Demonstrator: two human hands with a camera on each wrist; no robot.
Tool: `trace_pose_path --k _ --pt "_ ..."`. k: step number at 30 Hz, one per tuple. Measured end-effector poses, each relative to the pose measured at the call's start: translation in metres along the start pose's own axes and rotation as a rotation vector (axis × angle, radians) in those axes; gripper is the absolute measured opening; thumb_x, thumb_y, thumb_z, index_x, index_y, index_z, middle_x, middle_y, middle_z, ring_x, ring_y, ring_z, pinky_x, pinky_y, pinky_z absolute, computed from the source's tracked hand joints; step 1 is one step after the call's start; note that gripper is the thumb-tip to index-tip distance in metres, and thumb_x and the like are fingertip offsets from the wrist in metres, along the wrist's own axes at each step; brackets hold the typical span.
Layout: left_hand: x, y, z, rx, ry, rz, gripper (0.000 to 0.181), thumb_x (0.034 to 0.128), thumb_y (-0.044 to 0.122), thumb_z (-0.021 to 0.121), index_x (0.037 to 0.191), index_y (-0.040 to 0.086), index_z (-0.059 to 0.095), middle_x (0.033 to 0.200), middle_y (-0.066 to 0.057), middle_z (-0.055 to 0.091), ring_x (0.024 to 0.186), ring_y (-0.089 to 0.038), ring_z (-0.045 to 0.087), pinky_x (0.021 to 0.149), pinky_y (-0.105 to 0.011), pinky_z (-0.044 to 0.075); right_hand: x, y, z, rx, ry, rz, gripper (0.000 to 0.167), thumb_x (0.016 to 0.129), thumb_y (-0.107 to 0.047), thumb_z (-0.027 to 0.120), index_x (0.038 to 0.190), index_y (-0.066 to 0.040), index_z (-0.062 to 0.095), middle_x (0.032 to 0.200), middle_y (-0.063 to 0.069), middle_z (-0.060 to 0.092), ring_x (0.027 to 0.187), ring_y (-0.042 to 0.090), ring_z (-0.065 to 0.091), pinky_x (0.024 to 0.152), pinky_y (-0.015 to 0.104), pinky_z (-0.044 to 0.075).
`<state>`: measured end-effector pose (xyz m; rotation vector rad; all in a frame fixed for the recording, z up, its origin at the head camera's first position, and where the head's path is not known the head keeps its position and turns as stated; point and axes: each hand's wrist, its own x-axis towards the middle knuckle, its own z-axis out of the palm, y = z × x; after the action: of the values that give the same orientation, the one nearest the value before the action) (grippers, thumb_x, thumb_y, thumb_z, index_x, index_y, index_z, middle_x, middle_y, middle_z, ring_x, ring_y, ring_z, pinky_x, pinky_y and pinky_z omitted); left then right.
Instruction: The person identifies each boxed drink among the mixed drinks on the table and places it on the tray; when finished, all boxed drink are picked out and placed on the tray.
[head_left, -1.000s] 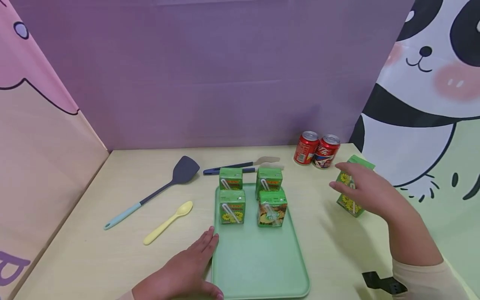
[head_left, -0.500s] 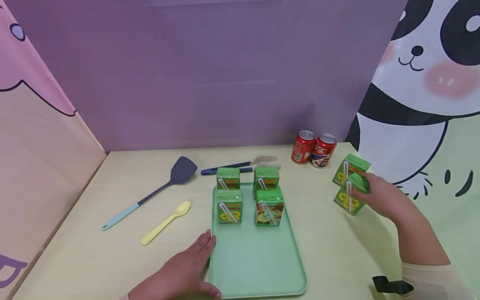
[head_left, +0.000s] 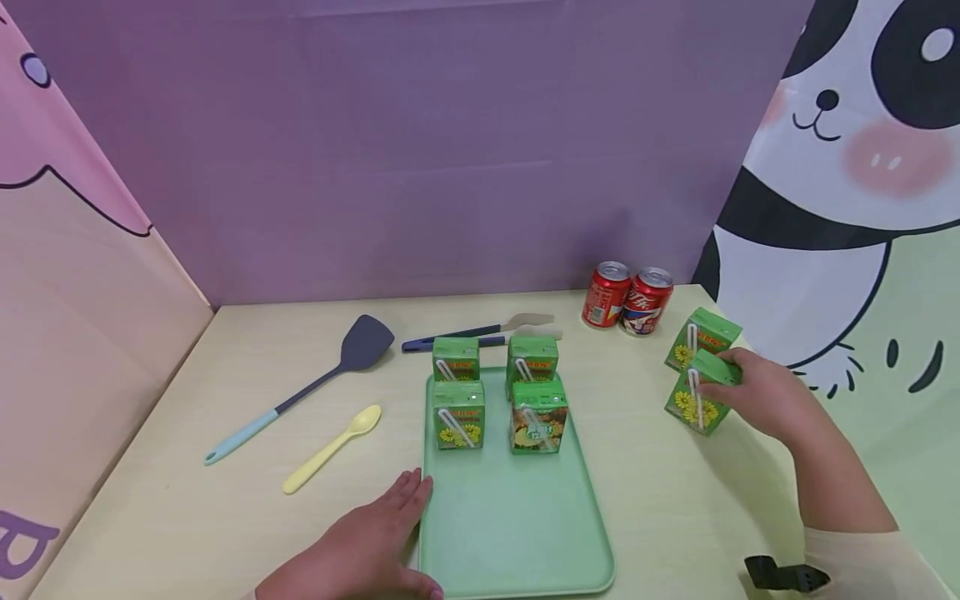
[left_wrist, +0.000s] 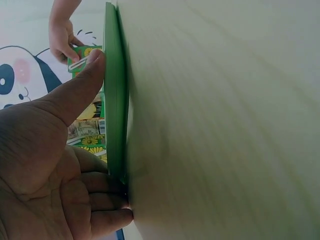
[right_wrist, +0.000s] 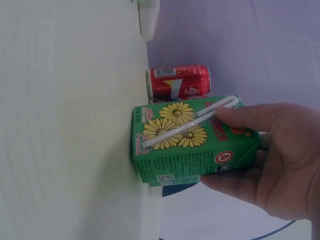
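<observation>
At the right of the table, my right hand (head_left: 767,393) grips a green juice carton (head_left: 693,402) near its top, thumb on the front. In the right wrist view the carton (right_wrist: 182,137) shows yellow flowers and a white straw on its front. A second green carton (head_left: 701,337) stands just behind it. My left hand (head_left: 360,537) rests against the left edge of a light green tray (head_left: 517,525), its fingers extended. The left wrist view shows the thumb and fingers of that hand (left_wrist: 50,165) along the tray's side. Several similar cartons (head_left: 459,417) stand on the tray's far half.
Two red cans (head_left: 607,295) stand at the back right. A dark spatula (head_left: 366,343) with a blue handle and a yellow spoon (head_left: 333,448) lie left of the tray. Behind it lie two dark-handled utensils (head_left: 453,335), partly hidden by the cartons.
My right hand has come down from above the two right-hand cartons and taken hold of the nearer one. My left hand stays against the tray's edge.
</observation>
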<state>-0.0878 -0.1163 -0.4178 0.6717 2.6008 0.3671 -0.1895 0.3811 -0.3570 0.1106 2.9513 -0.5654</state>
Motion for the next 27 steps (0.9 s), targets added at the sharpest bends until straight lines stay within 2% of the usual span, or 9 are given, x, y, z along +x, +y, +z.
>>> trace_pose_path --k 5,11,19,27 --pt "-0.002 -0.001 0.001 0.003 0.026 0.019 0.121 0.0662 0.076 0.072 0.155 0.007 0.026 0.162 -0.012 0.024 0.149 -0.029 0.024 0.106 -0.050 0.043 -0.010 -0.018 -0.002 0.002 -0.007 -0.025 0.087 0.087 -0.055 0.065 0.138 0.010 0.039 0.120 0.031 0.058 0.097 0.039 0.060 0.069 0.043 0.053" --pt "-0.001 -0.001 0.001 0.009 0.035 0.017 0.123 0.0650 0.077 0.071 0.155 0.007 0.026 0.162 -0.013 0.023 0.149 -0.030 0.024 0.106 -0.051 0.042 -0.026 -0.051 -0.002 0.001 0.007 -0.121 0.075 0.086 -0.051 0.070 0.133 0.004 0.049 0.113 0.025 0.064 0.091 0.032 0.065 0.068 0.043 0.055" --pt "0.000 0.001 0.000 0.018 0.031 -0.002 0.124 0.0634 0.076 0.073 0.155 0.006 0.028 0.161 -0.014 0.026 0.148 -0.030 0.027 0.105 -0.052 0.044 -0.055 -0.102 0.001 0.018 0.012 -0.262 0.058 0.085 -0.049 0.072 0.126 -0.009 0.060 0.102 0.002 0.070 0.087 0.017 0.064 0.070 0.036 0.052" --pt "0.001 0.001 -0.001 0.028 0.019 -0.005 0.124 0.0638 0.076 0.073 0.155 0.006 0.026 0.162 -0.014 0.025 0.148 -0.030 0.026 0.105 -0.051 0.044 -0.079 -0.141 0.015 0.040 0.016 -0.435 0.046 0.084 -0.044 0.075 0.121 -0.021 0.062 0.092 -0.014 0.066 0.081 0.006 0.059 0.072 0.029 0.051"
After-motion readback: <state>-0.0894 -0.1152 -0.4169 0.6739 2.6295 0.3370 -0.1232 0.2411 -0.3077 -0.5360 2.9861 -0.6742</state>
